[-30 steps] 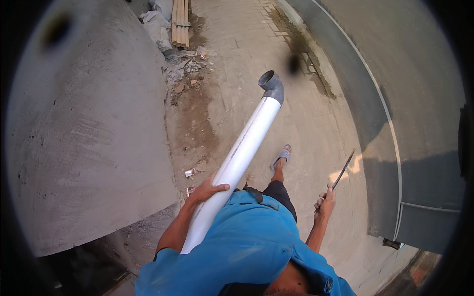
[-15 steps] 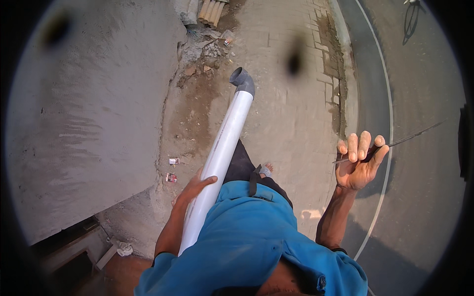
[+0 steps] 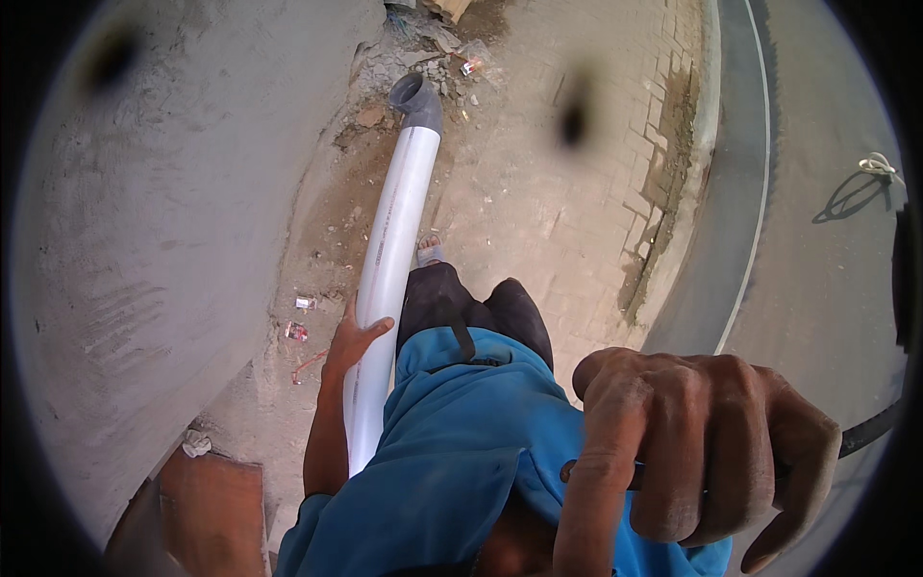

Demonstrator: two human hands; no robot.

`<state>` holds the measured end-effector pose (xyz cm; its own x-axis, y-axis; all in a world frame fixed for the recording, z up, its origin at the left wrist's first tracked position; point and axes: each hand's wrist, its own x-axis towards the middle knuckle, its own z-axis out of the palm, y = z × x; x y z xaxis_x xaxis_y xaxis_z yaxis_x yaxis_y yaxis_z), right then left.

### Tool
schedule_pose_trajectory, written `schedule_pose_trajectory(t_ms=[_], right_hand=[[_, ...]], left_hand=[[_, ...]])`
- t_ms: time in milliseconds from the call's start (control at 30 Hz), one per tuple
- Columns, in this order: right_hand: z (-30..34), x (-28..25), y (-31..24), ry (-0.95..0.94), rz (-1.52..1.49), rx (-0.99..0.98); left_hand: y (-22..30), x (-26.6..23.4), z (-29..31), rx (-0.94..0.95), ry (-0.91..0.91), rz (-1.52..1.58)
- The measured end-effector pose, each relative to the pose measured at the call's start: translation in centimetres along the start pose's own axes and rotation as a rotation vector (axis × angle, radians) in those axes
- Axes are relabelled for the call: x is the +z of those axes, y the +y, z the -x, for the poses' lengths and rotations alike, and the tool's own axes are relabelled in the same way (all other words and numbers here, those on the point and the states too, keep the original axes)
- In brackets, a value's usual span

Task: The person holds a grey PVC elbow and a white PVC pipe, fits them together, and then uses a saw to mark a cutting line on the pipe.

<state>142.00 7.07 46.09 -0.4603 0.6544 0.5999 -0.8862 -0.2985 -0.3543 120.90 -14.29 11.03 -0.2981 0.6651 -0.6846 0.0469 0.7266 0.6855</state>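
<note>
My left hand [image 3: 356,338] is wrapped around a long white plastic pipe [image 3: 392,226], held against my left side. The pipe slants forward, and its far end carries a grey elbow fitting [image 3: 421,108] with the open mouth showing. Its near end goes out of sight beside my blue shirt. Large and close at the lower right, my right hand [image 3: 692,442] has its fingers curled round a black cord [image 3: 870,429]. The cord comes out beyond the little finger, and a dark bit of it shows between the fingers.
A rough grey wall [image 3: 183,212] runs along the left. Rubble [image 3: 437,72] and litter [image 3: 296,332] lie near it. Paving [image 3: 548,212] stretches ahead, with a kerb [image 3: 707,115] and road [image 3: 808,144] at the right. A reddish-brown board [image 3: 213,510] is at lower left.
My right hand has come in from the right, much closer, with its fingers now curled downward. The pipe and my left hand have shifted left in view, the elbow end farther forward.
</note>
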Motion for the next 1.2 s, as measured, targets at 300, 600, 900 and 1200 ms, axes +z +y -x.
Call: schedule_pose_trajectory(t_ms=[300,600,900,1200], right_hand=[[-12.6,-27.3,4.3,0.308,0.275,0.27],[-0.1,-75.7,16.9,0.676,1.37,1.023],[6.1,-111.8,33.6,0.485,1.535,0.936],[11.7,-120.9,36.5,0.13,1.33,1.058]], left_hand=[[6.5,-3.0,-17.2,-0.037,0.132,-0.388],[-0.6,0.5,-43.3,0.002,0.178,-0.478],[-20.6,7.2,-67.0,0.106,0.344,-0.584],[-29.1,9.8,-73.5,0.301,0.482,-0.759]])
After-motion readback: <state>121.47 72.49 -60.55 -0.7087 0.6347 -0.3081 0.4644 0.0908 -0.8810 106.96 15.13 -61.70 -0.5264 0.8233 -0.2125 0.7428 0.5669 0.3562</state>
